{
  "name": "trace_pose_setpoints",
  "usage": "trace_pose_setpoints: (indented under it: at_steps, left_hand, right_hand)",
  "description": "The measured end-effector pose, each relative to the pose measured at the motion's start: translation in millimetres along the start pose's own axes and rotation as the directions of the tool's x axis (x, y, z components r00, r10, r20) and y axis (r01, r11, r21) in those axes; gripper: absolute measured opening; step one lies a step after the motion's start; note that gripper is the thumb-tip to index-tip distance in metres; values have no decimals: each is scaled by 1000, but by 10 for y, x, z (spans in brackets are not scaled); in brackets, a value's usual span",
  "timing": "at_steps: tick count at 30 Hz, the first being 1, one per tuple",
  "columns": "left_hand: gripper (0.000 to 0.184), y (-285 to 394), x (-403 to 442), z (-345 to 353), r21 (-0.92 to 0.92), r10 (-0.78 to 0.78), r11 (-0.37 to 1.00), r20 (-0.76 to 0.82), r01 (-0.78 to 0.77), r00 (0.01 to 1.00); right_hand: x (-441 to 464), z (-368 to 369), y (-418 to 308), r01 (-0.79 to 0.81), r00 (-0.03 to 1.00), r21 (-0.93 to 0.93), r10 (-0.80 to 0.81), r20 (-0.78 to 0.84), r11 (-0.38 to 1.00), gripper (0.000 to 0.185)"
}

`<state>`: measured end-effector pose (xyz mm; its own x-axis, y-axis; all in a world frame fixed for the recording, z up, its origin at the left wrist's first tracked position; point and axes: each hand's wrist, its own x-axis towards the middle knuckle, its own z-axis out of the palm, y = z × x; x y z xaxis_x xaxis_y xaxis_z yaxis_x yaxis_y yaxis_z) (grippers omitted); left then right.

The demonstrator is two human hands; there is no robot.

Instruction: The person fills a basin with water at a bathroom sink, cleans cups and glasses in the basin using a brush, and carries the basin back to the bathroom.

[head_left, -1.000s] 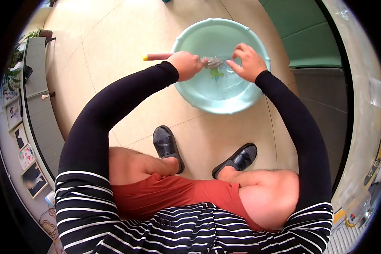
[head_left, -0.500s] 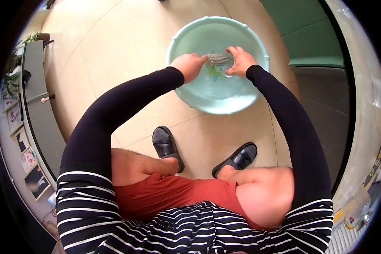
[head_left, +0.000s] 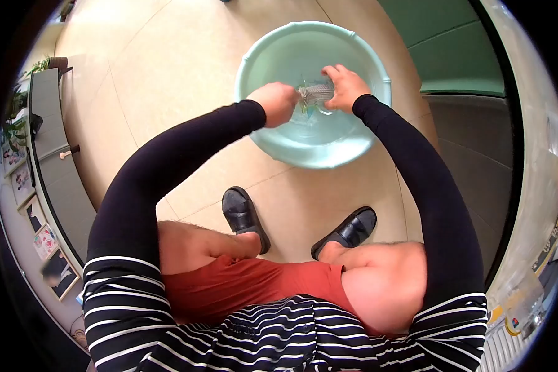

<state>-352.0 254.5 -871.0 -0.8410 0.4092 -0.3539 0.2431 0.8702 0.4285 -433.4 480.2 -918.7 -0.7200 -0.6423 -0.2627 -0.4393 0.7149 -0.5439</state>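
Basin (head_left: 313,46), pale green and round, rests on the tiled floor (head_left: 161,80) ahead of the person's feet. Both hands work over its middle. The left hand (head_left: 276,103) is closed in a fist round the brush (head_left: 315,93); the grip is hidden inside the fingers, and only the ridged, pale head shows, pointing towards the other hand. The right hand (head_left: 346,88) curves round a clear cup (head_left: 326,105), thumb and fingers apart on its sides. The brush head lies between the two hands and overlaps the cup; glare and blur make it hard to tell how far inside it sits. A green print (head_left: 303,110) shows on the basin bottom, just beside the brush and partly behind it.

Dark sleeves (head_left: 192,146) cover both arms down to the wrists. Black slippers (head_left: 242,211) stand apart on the floor, nearer the body than the basin, below red shorts (head_left: 254,282) and a striped shirt (head_left: 279,325). A green panel (head_left: 456,56) stands to the right, a grey cabinet (head_left: 62,164) to the left, with framed pictures (head_left: 45,242) beside it.
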Motion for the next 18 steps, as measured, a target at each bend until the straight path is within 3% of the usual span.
trace_pose_setpoints:
  at_steps: [2, 3, 5, 8, 12, 15, 18]
  left_hand:
    - [23, -167, -1, -119, -144, 48, 989, 19, -45, 999]
    - [23, -252, -10, -186, -129, 97, 987, -8, -97, 995]
    - [25, -403, -70, -229, 35, 29, 999, -2, -29, 1000]
    - [24, -284, -277, -394, 112, -141, 983, -24, 143, 990]
    - [30, -172, -335, -354, 211, 97, 971, 92, -115, 991]
    - [25, -247, -73, -178, 312, 66, 946, 70, -85, 995]
    - [20, -355, 58, -155, 188, -80, 979, -10, 80, 997]
  right_hand:
    - [-16, 23, -37, -12, 1000, -7, 12, 11, 1000, 72]
    - [-7, 12, -35, -21, 1000, 4, 21, 12, 1000, 72]
    - [25, 8, -25, -39, 999, 12, 39, 19, 999, 73]
    - [62, -24, -44, -50, 998, 9, 50, 34, 999, 75]
    - [113, -65, 11, 15, 996, -1, -15, 87, 1000, 75]
    - [218, -60, 83, 19, 992, -5, -19, 127, 1000, 76]
    - [307, -69, 79, -79, 975, 13, 74, 211, 997, 79]
